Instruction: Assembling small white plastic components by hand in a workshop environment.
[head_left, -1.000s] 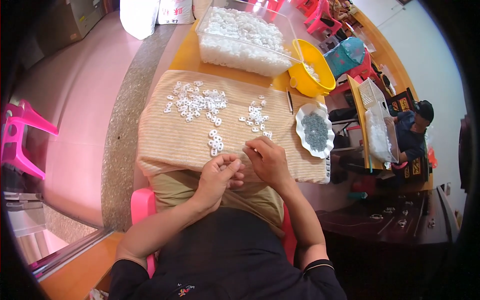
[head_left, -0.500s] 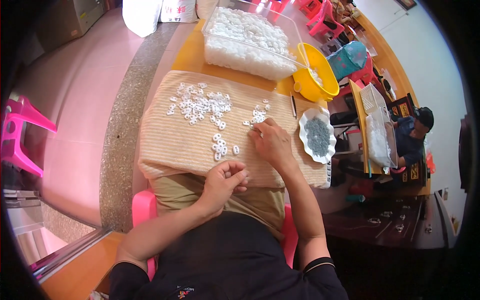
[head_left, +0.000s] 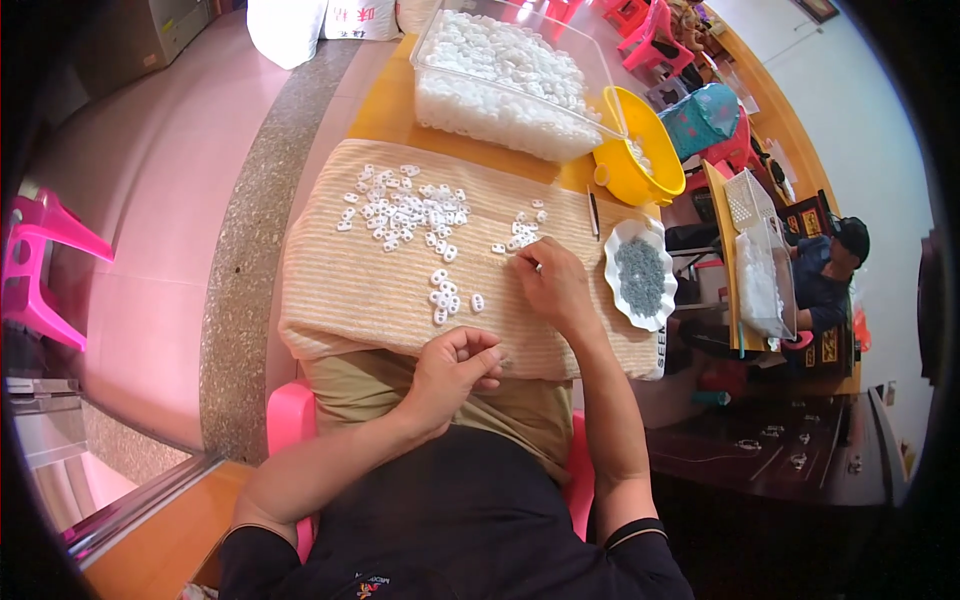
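My left hand is closed near the front edge of a striped beige cloth, thumb against curled fingers. A tiny pale speck shows by its fingertips, too small to name. Farther right, my right hand rests on the cloth in a pinch; whatever is between its fingertips is hidden. Just beyond those fingertips lies a small pile of white two-holed plastic pieces. A bigger heap of the same pieces spreads over the far left, with a small cluster ahead of my left hand.
Right of my right hand, a white wavy-rimmed plate holds tiny grey-blue bits. A thin dark-and-white stick lies beyond it. Behind stand a clear bin of white pieces and a yellow basin. A co-worker sits at right.
The view has shifted slightly. Both hands keep nearly the same pose beside the same piles; the speck by my left fingertips shows a little more clearly.
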